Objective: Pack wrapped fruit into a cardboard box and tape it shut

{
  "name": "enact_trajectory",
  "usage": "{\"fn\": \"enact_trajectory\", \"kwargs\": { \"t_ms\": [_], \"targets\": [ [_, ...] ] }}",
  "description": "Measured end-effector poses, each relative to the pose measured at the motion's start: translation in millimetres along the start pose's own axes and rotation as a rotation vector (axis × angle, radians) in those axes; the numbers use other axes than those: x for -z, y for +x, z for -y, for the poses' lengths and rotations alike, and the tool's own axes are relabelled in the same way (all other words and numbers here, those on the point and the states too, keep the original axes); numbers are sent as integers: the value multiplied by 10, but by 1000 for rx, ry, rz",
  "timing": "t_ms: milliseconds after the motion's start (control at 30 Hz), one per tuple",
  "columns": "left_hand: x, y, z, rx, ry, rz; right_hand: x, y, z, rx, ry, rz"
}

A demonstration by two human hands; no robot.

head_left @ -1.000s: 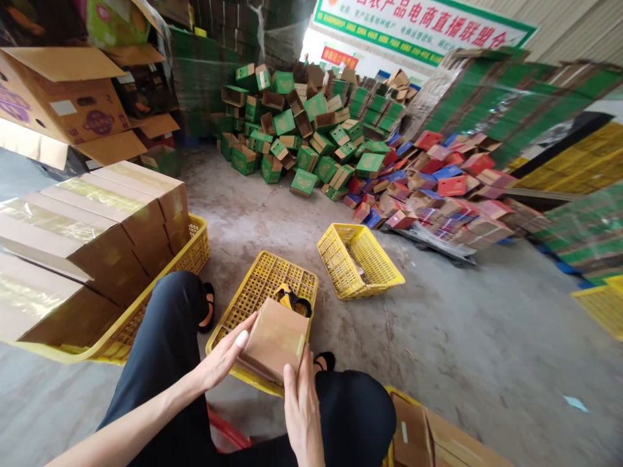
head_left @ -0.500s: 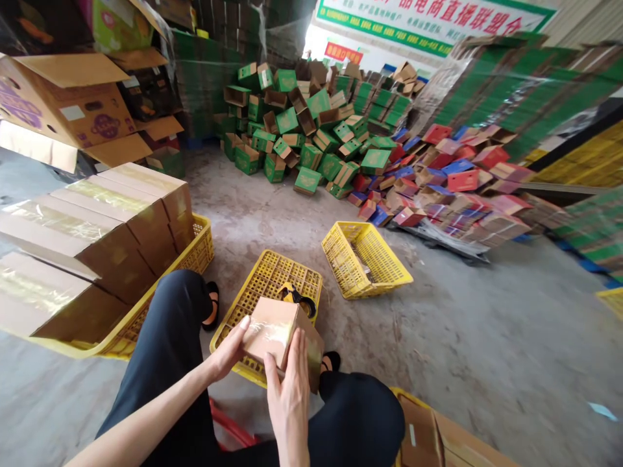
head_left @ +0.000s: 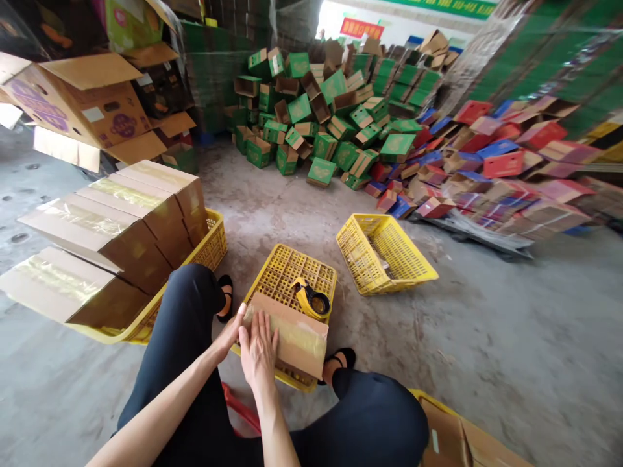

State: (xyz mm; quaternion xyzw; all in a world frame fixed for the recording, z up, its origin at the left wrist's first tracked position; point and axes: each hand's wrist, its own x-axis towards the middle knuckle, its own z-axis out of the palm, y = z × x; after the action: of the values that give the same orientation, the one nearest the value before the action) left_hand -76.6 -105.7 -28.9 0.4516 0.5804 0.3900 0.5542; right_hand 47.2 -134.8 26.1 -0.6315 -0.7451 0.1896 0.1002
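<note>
A closed cardboard box (head_left: 300,334) with clear tape along its top lies on an upturned yellow plastic crate (head_left: 285,263) between my knees. My left hand (head_left: 228,334) holds the box's left end, with most of its fingers hidden. Flat on the taped top near that end lies my right hand (head_left: 257,350), fingers stretched out. A yellow tape dispenser (head_left: 305,295) with a dark ring sits on the crate just behind the box.
To the left, a yellow crate (head_left: 219,241) carries several taped boxes (head_left: 131,227). Another yellow crate (head_left: 384,256) stands tilted ahead on the right. Heaps of green cartons (head_left: 324,170) and red-and-blue cartons (head_left: 503,163) lie farther back. More cardboard (head_left: 445,434) is by my right knee.
The box has turned from end-up to lying lengthwise on the crate. My right hand has moved from its side onto its taped top. The view has swung slightly left and down.
</note>
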Motion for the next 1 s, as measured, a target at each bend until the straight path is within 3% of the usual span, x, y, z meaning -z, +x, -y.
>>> {"fn": "enact_trajectory", "kwargs": {
  "t_ms": [133,367,500,667,1000],
  "targets": [
    [6,-35,-104,54,-25,-20,-63,-18,-66,36,3,21],
    [-179,-185,-12,-422,633,-41,2,-116,-395,187,-117,-5],
    [-225,-181,81,-511,861,-81,178,-187,-630,179,-133,6],
    [-249,-181,90,-583,959,-129,347,-298,-956,187,-214,-10],
    [-513,-230,69,-581,980,-135,360,-472,-1284,127,-244,-125]
  ]
}}
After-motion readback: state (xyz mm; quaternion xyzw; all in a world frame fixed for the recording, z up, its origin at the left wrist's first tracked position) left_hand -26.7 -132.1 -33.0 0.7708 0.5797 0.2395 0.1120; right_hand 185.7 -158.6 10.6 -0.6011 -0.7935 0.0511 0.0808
